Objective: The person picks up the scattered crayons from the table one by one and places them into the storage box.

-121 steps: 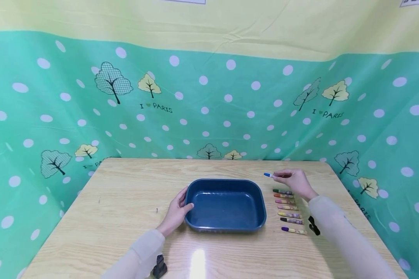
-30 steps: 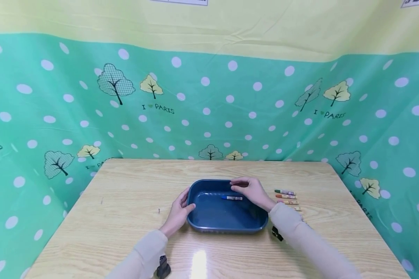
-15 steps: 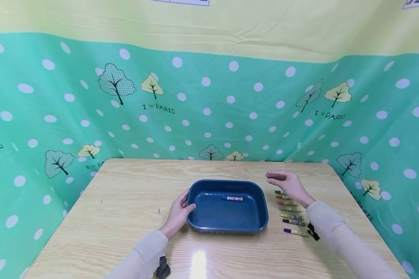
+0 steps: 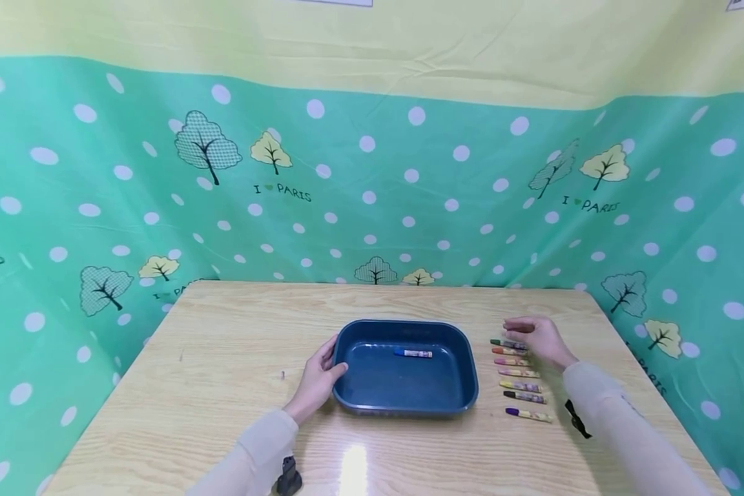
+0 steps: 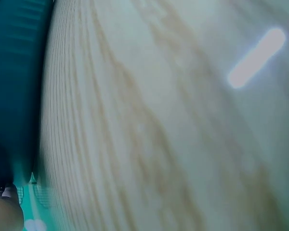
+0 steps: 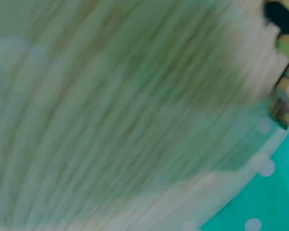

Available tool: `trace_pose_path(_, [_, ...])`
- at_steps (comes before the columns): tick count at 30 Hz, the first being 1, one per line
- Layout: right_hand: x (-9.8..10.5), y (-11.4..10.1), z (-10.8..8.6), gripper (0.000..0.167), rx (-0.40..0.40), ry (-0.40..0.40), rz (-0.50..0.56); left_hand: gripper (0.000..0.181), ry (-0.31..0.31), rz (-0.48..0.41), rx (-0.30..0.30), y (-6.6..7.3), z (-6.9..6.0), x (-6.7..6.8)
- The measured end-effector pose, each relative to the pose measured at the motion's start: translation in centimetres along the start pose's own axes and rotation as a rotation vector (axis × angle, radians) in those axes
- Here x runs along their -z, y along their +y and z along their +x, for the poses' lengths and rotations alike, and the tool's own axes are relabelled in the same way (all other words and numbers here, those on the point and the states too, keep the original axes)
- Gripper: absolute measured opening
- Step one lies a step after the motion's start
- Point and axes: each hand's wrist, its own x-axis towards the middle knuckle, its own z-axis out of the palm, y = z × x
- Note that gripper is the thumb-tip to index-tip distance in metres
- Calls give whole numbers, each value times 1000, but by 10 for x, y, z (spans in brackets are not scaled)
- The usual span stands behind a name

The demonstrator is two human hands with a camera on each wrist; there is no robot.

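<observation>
My left hand grips the left rim of a dark blue plastic bin, thumb over the edge and fingers outside. A blue crayon lies on the bin's floor. Right of the bin, several crayons lie in a column, from a green crayon at the back to a purple-tipped crayon at the front. Just over the green crayon hovers my right hand, thumb and fingers slightly apart, with nothing visibly held. The right wrist view catches only crayon ends; the left wrist view shows the bin's outer wall.
The bin and crayons are on a light wooden table. A green dotted curtain hangs behind and along both sides. Between the green and purple-tipped crayons lie orange, pink, yellow and black-tipped ones.
The blue crayon went from my right hand into the bin and was let go. My right hand then moved back right and down to the green crayon. The left hand stayed on the bin.
</observation>
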Motion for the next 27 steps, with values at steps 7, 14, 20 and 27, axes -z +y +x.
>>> trace_pose_path(7, [3,14,2,40,-29,3,-49,60,-8,-9,3,-2,1,0])
trace_pose_path(14, [-2,15,1,40,-66,-11,-72,59,-1,-16,-12,-1,0,1])
trace_pose_path(20, [-2,13,2,40,-64,-15,-64,59,-3,-18,-16,-1,0,1])
trace_pose_path(27, [-5,18,4,34,-29,-42,-61,60,-2,-11,-5,2,-2,0])
